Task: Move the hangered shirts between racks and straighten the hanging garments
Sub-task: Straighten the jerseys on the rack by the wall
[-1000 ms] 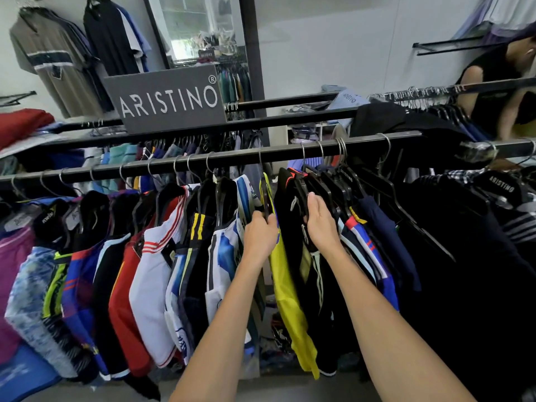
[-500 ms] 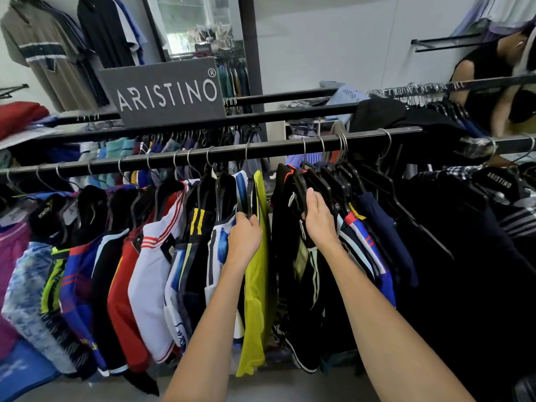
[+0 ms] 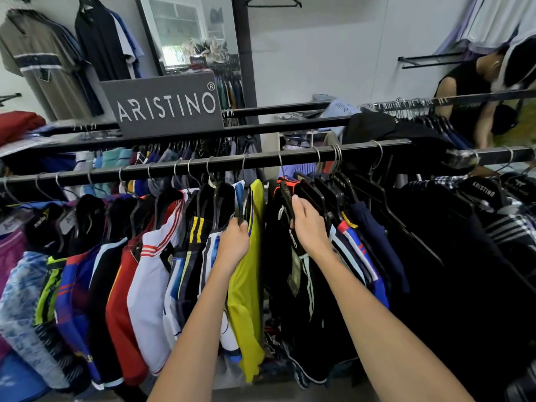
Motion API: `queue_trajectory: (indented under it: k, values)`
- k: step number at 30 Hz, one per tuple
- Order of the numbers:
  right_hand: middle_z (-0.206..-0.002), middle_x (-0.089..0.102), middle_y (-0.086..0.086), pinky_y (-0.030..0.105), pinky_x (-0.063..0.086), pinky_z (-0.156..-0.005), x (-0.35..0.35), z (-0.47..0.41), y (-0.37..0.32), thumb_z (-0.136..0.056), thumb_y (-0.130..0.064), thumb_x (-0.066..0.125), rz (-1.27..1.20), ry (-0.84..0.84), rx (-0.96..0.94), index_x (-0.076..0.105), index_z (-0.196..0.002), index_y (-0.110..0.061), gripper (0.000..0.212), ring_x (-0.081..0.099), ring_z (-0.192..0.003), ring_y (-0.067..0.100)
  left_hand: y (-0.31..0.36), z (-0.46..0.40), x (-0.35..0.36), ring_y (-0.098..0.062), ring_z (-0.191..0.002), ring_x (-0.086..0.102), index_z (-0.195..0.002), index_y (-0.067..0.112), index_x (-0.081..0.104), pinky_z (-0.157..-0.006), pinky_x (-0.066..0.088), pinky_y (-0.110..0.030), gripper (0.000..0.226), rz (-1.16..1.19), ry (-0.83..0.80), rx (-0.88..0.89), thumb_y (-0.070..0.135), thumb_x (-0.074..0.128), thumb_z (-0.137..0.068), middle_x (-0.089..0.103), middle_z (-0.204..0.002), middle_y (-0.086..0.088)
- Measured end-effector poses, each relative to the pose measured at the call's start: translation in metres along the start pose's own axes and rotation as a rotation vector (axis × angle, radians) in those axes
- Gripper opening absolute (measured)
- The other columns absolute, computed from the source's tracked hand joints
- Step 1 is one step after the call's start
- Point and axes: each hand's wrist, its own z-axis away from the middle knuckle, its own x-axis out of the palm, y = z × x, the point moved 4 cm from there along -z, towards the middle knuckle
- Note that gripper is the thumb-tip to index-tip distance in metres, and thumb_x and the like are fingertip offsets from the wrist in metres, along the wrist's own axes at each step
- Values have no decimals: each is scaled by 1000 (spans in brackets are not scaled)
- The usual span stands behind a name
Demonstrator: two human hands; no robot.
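A black rack rail (image 3: 290, 158) runs across in front of me, packed with hangered sports shirts. My left hand (image 3: 233, 242) is closed on the shoulder of the yellow shirt (image 3: 246, 285) near its black hanger, beside a white and blue shirt (image 3: 211, 250). My right hand (image 3: 310, 227) grips the black hanger and shoulder of a black shirt (image 3: 284, 285) just to the right. A narrow gap separates the yellow shirt from the black one.
A grey ARISTINO sign (image 3: 165, 105) stands on a second rail (image 3: 261, 129) behind. Dark garments (image 3: 464, 271) crowd the right end. Shirts hang on the back wall (image 3: 43, 68) near a mirror (image 3: 191, 33). A person (image 3: 470, 103) bends over at the far right.
My left hand slid the yellow shirt leftward along the rail against the white and blue one, then eased it slightly back. My right hand stayed on the black shirt's hanger.
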Motion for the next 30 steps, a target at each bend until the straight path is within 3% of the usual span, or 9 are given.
queue_trajectory:
  k: [4,8,10,13,17,20,24,27,30]
  values:
    - [-90,67,-10,45,44,-101,18,3,-11,-101,-62,31,-27,13,-31,57,-130,-41,44,61,-109,27,-3,0,-4,-25,-88,55,-114,12,53,-73,41,-36,23,49,24,-19,26,37,-106,60,-97,-7]
    - [-95,67,-9,31,41,-87,29,10,-24,-101,-58,43,-73,-32,-2,52,-139,-35,44,57,-104,16,-3,3,-7,-34,-100,59,-122,11,51,-77,42,-39,26,5,51,-22,26,38,-105,63,-103,-10]
    - [-107,67,-3,33,38,-91,38,12,-20,-101,-56,45,-51,-71,26,48,-144,-33,49,54,-115,20,5,10,-6,-39,-111,57,-132,8,46,-83,42,-40,32,-121,108,35,23,43,-104,63,-114,-15]
    - [-120,69,-1,36,40,-103,44,12,-16,-101,-58,42,-41,-113,38,50,-144,-32,51,55,-123,22,27,28,-3,-33,-118,54,-137,8,42,-95,43,-42,38,-223,263,259,19,49,-101,55,-132,-13]
    - [-119,69,-5,43,41,-108,34,13,-25,-107,-46,31,-36,-154,-7,64,-130,-25,45,59,-120,22,52,41,10,-18,-120,52,-131,11,50,-92,33,-19,32,-126,292,397,21,49,-101,51,-132,-2]
    - [-121,71,5,42,42,-105,19,8,-27,-109,-38,29,68,-183,-4,69,-125,-20,47,59,-117,25,59,42,24,-23,-121,52,-132,9,49,-96,38,-28,35,-141,251,394,23,50,-100,50,-133,-4]
    - [-106,76,2,25,45,-94,-17,-3,-33,-101,-21,49,98,66,-96,77,-110,-17,31,67,-106,18,50,34,44,-38,-124,50,-137,4,41,-98,38,-41,47,-188,76,192,24,55,-97,52,-135,-18]
    - [-105,74,1,30,46,-93,-52,-4,-29,-97,-21,51,126,347,-145,77,-104,-19,27,65,-104,20,37,23,47,-40,-124,51,-132,3,46,-99,39,-41,45,-152,4,20,27,56,-95,58,-131,-22]
    - [-96,71,3,32,45,-95,-67,-1,-11,-95,-18,62,110,413,-144,73,-108,-13,18,66,-100,24,28,18,47,-37,-120,54,-131,7,53,-98,43,-38,40,-25,-73,-77,21,52,-94,61,-127,-17]
